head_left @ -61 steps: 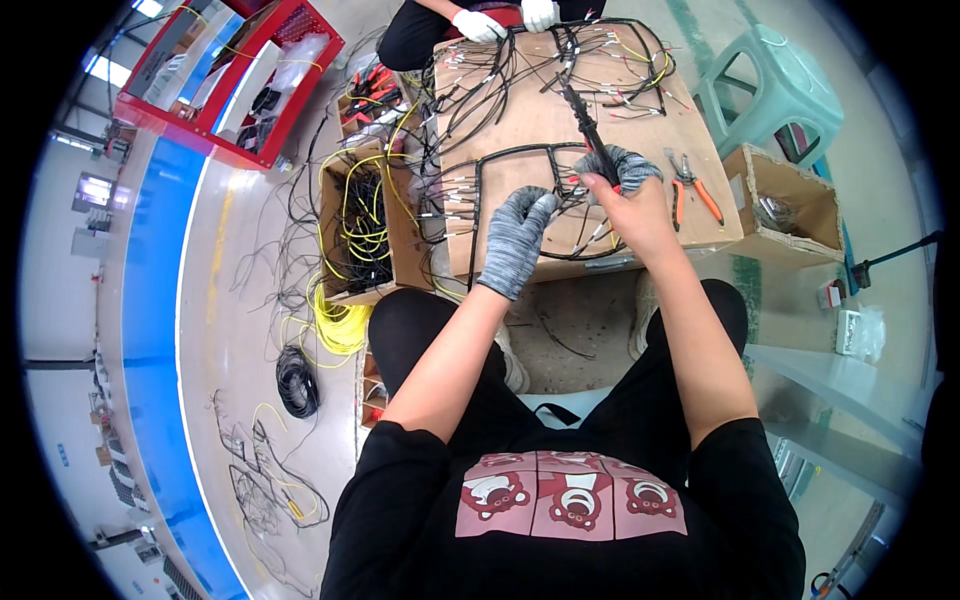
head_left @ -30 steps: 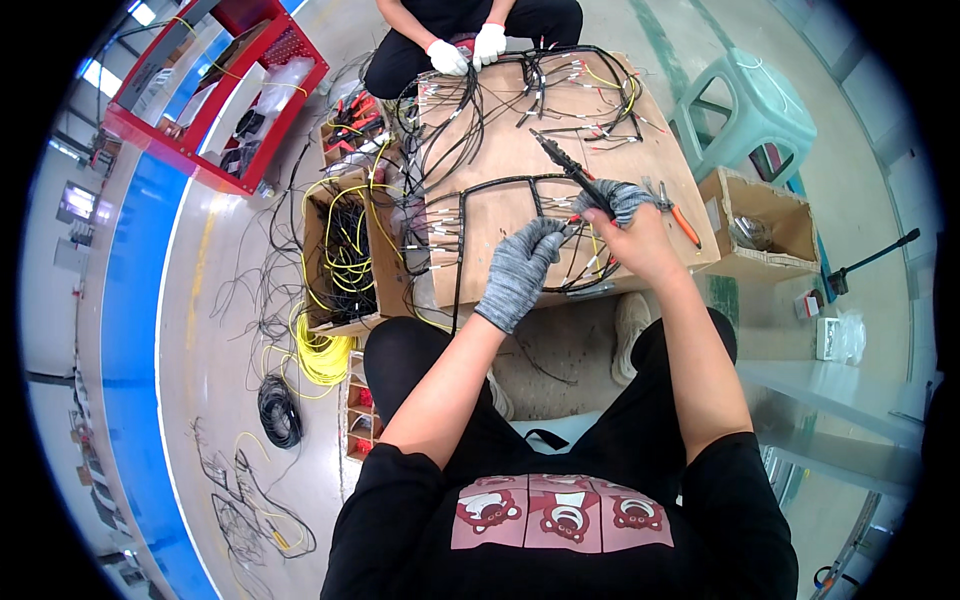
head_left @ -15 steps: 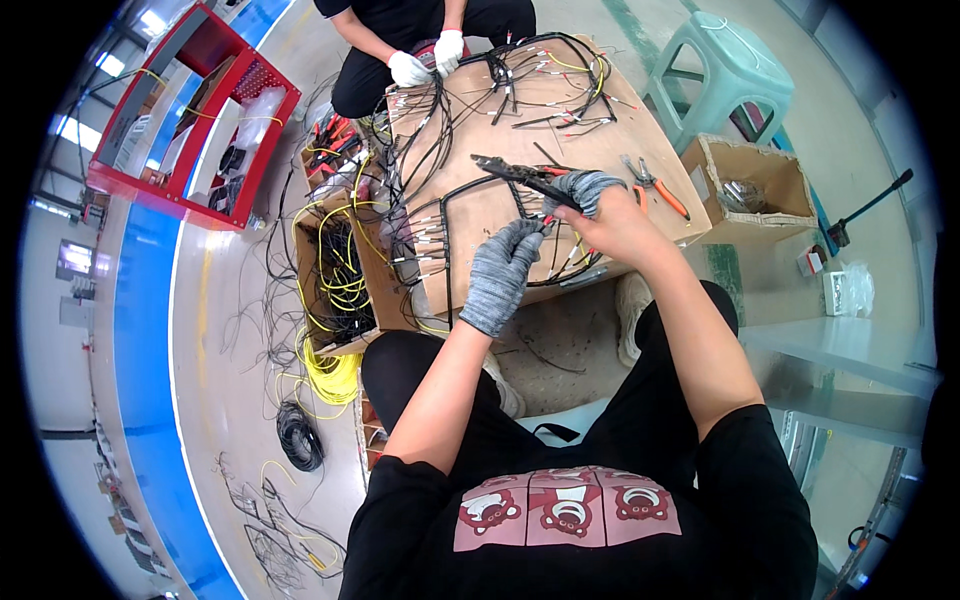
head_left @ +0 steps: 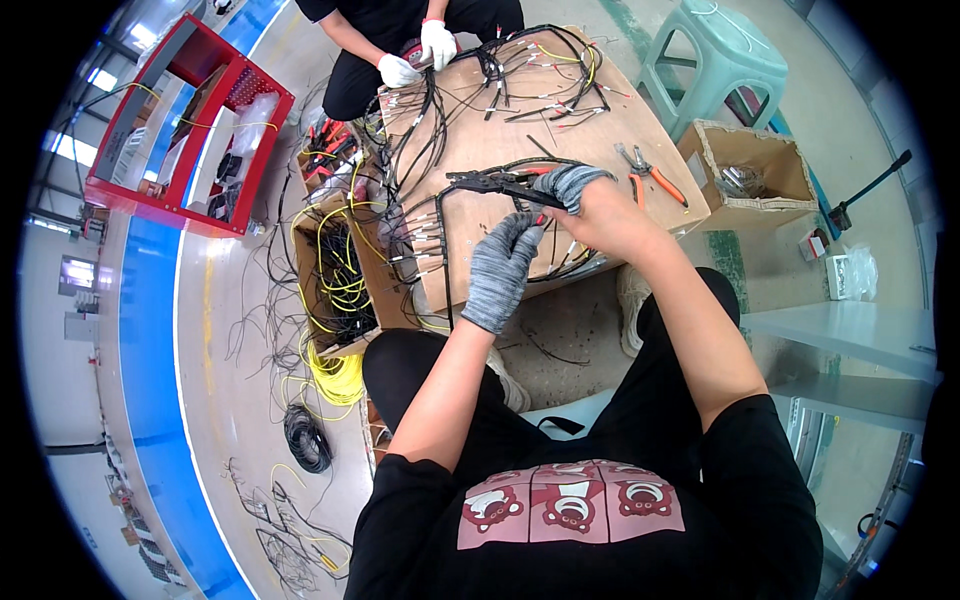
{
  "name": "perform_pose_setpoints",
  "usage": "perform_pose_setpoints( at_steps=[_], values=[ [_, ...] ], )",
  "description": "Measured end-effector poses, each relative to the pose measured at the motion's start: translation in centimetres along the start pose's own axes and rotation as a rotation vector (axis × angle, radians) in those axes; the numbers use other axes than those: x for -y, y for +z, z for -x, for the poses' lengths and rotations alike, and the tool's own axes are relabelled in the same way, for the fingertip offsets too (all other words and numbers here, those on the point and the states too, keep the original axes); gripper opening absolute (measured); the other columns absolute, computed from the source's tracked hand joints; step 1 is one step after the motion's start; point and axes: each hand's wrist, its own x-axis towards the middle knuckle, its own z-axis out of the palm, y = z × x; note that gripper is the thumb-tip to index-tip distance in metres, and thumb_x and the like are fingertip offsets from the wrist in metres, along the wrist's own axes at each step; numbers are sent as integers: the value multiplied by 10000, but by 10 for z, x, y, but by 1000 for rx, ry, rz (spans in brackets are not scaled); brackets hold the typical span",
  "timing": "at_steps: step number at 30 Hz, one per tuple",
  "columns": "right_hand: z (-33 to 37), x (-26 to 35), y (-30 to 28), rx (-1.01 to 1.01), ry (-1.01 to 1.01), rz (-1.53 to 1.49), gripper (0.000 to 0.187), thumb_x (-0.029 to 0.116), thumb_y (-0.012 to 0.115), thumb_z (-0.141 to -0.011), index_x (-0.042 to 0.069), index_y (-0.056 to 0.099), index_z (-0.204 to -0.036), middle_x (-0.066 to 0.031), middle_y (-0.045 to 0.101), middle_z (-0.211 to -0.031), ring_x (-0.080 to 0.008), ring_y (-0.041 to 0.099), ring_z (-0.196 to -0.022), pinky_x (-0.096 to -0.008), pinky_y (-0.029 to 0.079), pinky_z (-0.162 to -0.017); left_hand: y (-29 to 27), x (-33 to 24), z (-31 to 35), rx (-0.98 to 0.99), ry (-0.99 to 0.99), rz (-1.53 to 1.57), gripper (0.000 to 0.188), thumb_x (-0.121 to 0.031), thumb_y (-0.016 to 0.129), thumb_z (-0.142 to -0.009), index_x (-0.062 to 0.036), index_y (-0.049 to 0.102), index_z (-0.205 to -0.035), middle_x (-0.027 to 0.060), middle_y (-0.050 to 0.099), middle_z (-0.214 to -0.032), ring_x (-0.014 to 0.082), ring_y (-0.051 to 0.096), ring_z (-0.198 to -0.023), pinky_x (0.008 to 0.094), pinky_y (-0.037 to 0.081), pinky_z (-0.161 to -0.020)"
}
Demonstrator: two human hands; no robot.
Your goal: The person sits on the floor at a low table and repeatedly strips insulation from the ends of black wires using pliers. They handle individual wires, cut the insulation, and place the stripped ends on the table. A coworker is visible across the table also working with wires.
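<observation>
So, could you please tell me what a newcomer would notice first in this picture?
Probably the long black plier-like tool in the person's right hand, over the light-brown wooden board. The bright red metal cart at upper left and the pale green plastic stool at upper right also stand out strongly.

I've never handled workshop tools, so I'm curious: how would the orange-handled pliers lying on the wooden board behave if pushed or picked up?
The orange-handled pliers would probably slide or swivel rather than roll, since their two handles lie spread apart on the wooden board. They may feel heavier at the far end, which looks like bare metal.
</observation>
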Motion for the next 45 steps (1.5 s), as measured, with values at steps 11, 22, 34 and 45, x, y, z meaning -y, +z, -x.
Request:
perform_pose_setpoints(
  at_steps=[11, 22, 34, 45],
  values=[
    [6, 2, 10, -125, 124, -188, 207, 163, 644, -789, 10, 612, -925, -162, 620, -843, -313, 580, -777, -366, 459, -721, 0, 0, 0, -5, -54, 65, 196, -189, 619, -874, -11, 628, -954, 21, 588, -709, 74, 487, -629, 233, 435, -597],
    [7, 4, 7, -55, 330, -292, 177, 117, 662, -775, 0, 622, -902, -103, 632, -752, -177, 565, -686, -317, 458, -676, 3, -2, 5, 2, -51, -5, 228, -182, 636, -859, 7, 613, -984, 53, 647, -793, 92, 537, -664, 249, 465, -646],
    [23, 30, -11, -364, 100, 78, 243, 187, 664, -793, 22, 634, -970, -159, 633, -834, -301, 603, -762, -347, 466, -716, -5, -6, 1, 87, -79, 327, 150, -148, 606, -880, -8, 619, -933, 5, 596, -788, 68, 503, -673, 218, 434, -636],
    [206, 86, -42, 496, 712, -590, 147, 103, 644, -795, 2, 608, -895, 23, 562, -708, -77, 482, -658, -256, 421, -597, -2, -3, 1, 7, -58, 401, 108, -144, 591, -893, -51, 636, -925, -35, 563, -736, 50, 480, -661, 201, 405, -611]
  ],
)
